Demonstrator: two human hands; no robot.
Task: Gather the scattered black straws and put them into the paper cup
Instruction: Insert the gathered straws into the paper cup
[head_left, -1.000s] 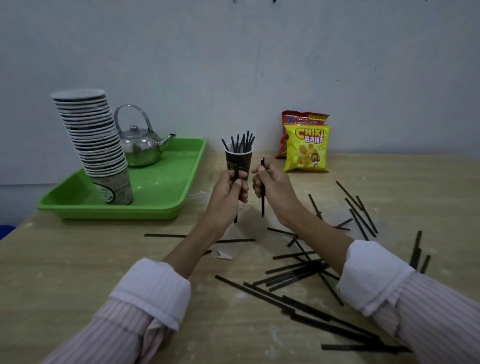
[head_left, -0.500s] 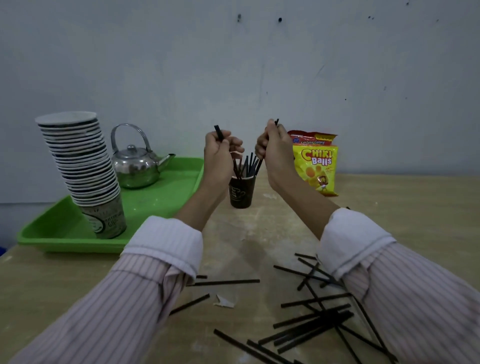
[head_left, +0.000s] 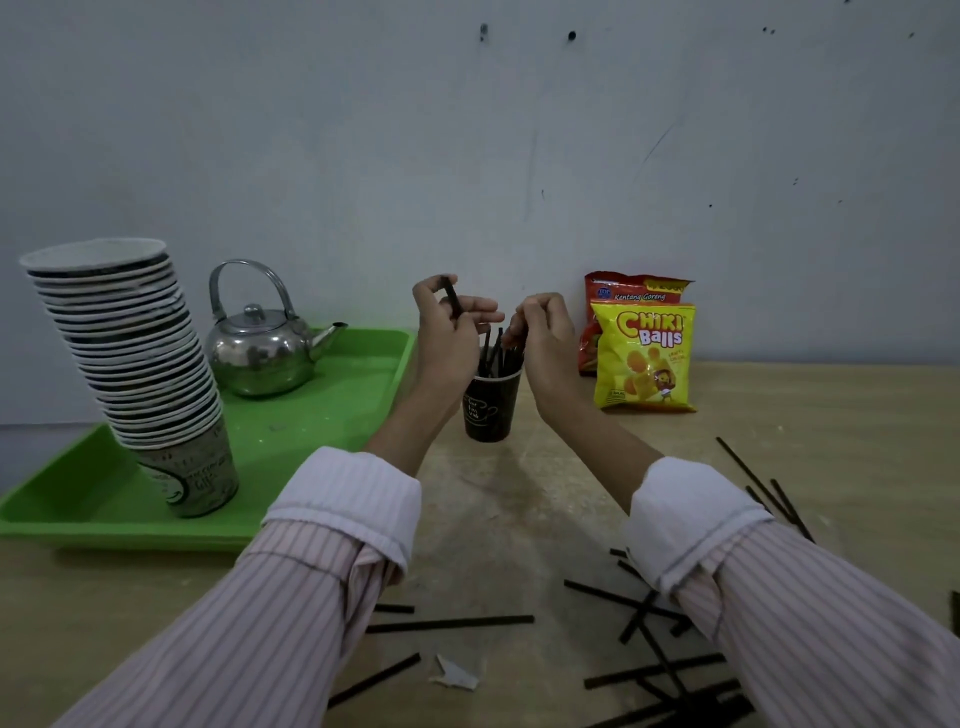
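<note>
Two hands: both mine, both raised over the cup (head_left: 488, 410), cuffs rolled back.
Left hand (head_left: 447, 338): fingers curled round a straw (head_left: 453, 301), gripping it partway down. The top end pokes up past my knuckles, tilted, up and left of the cup's mouth.
Right hand (head_left: 545, 348): fingertips bunched together, pinching the top of a second straw (head_left: 522, 335) that slants down toward the cup. Can't see its lower end tbh.
Cup: dark paper one with some print on it, upright on the table (head_left: 519, 519), between my forearms and just right of the tray (head_left: 322, 415).
Bunch (head_left: 491, 356): straws already standing in the cup, leaning every which way. Can't count them.
Loose straws (head_left: 449, 623): plenty lying flat on the table close to me. One long one between my arms, a crossed heap by my right sleeve, a few more out by the right edge.
Scrap (head_left: 454, 675): little white torn bit lying among the near straws.
Tray: green, left side of the table.
Kettle (head_left: 260, 353): shiny metal, sits on the tray, spout pointing at the cup.
Stack (head_left: 130, 353): tall leaning pile of paper cups on the tray, nearer me than the kettle.
Snacks: yellow bag (head_left: 644, 358) upright by the wall, right of the cup, red bag (head_left: 634, 291) tucked behind it.
</note>
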